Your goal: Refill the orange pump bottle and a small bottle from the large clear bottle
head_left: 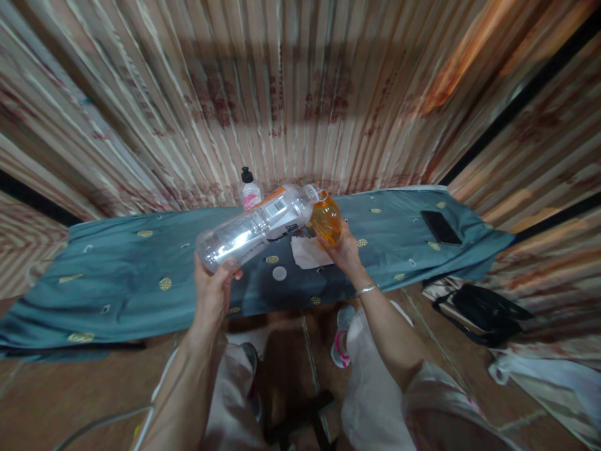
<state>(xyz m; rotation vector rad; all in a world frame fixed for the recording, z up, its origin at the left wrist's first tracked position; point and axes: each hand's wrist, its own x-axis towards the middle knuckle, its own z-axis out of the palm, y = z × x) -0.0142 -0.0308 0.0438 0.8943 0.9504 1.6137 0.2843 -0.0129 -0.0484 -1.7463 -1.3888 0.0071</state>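
My left hand is closed around the base of a large clear plastic bottle with a printed label. The bottle is tilted, its open mouth up and to the right. That mouth meets the rim of a translucent orange vessel, which my right hand grips from below and the side. Whether liquid passes between them I cannot tell. Beneath my hands, a round white cap and a folded white cloth or tissue lie on the teal tablecloth.
Behind the clear bottle stands a smaller bottle with a black top and pink label. A black phone lies at the table's right. Patterned curtains hang along the back. A black bag rests at the lower right.
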